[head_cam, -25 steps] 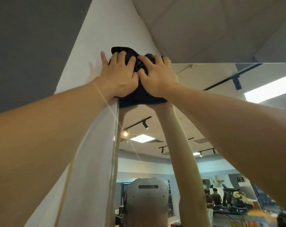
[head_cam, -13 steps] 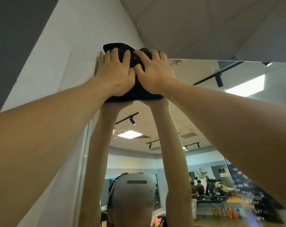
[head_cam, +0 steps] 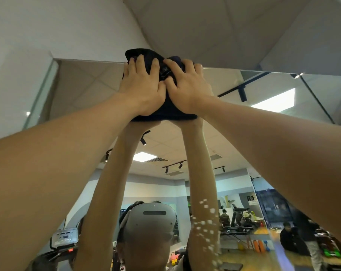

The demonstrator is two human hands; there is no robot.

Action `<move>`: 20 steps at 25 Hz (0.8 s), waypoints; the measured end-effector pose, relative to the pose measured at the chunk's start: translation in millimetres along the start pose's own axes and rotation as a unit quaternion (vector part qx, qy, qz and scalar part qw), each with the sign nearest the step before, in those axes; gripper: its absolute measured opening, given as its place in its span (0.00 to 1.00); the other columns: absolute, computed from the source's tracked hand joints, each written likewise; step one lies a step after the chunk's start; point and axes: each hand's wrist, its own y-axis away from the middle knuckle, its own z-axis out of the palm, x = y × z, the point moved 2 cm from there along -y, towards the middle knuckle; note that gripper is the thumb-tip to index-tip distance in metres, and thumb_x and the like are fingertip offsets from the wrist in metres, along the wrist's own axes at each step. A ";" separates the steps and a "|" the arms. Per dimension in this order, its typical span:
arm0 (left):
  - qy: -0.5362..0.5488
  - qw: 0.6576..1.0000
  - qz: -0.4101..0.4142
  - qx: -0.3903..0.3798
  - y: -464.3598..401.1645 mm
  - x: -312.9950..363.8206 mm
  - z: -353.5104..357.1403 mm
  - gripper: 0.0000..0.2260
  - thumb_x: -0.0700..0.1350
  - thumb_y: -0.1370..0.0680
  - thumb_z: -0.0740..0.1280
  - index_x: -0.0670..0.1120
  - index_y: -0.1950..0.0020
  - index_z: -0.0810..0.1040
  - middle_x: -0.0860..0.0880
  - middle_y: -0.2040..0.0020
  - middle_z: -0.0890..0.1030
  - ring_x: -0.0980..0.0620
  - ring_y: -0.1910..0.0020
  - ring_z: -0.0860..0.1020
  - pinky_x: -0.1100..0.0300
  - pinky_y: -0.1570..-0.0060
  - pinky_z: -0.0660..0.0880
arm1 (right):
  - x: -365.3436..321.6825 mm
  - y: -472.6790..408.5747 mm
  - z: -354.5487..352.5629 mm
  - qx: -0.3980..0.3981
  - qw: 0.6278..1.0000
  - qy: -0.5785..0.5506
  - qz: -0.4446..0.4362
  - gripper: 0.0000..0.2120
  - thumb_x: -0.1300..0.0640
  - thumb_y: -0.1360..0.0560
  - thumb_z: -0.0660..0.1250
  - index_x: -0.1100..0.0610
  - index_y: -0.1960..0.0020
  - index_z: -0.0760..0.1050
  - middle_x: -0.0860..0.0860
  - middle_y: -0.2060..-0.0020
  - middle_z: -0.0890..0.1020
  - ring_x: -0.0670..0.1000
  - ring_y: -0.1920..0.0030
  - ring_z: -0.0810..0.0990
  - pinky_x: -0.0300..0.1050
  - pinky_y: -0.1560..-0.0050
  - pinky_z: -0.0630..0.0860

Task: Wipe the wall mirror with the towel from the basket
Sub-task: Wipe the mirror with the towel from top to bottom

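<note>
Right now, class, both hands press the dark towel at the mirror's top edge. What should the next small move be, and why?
Probably slide the towel down the mirror. The left hand and right hand hold it flat at the top edge, and white droplets still speckle the glass below.

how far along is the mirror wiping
Done: the towel is out of the basket and on the glass. In hand: the left hand and right hand press it against the mirror at its top edge. Left: white droplets lower down are not yet wiped.
</note>
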 end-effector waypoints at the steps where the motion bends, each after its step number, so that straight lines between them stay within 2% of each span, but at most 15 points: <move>1: -0.002 1.000 0.000 0.001 -2.2 12.5 2.9 0.29 0.53 0.14 0.49 0.45 0.16 0.46 0.35 0.17 0.46 0.34 0.18 0.45 0.41 0.20 0.45 | 12.2 2.0 -4.7 -0.002 1.000 0.002 -0.002 0.28 0.40 0.19 0.50 0.41 0.19 0.58 0.54 0.23 0.64 0.61 0.21 0.56 0.65 0.25 0.64; 10: 0.003 1.000 -0.017 0.006 -17.9 111.5 27.8 0.30 0.54 0.15 0.50 0.44 0.16 0.47 0.33 0.18 0.47 0.32 0.19 0.46 0.40 0.20 0.44 | 106.4 16.1 -43.1 -0.009 1.000 0.004 -0.025 0.29 0.40 0.19 0.49 0.41 0.19 0.58 0.54 0.22 0.63 0.60 0.22 0.58 0.64 0.25 0.65; 20: 0.006 1.000 -0.019 0.018 -34.8 160.9 40.2 0.29 0.53 0.15 0.50 0.44 0.16 0.48 0.33 0.18 0.48 0.32 0.19 0.46 0.39 0.20 0.46 | 158.4 12.6 -63.6 -0.001 0.999 0.011 -0.031 0.28 0.41 0.18 0.50 0.41 0.19 0.57 0.54 0.22 0.62 0.59 0.21 0.57 0.61 0.26 0.66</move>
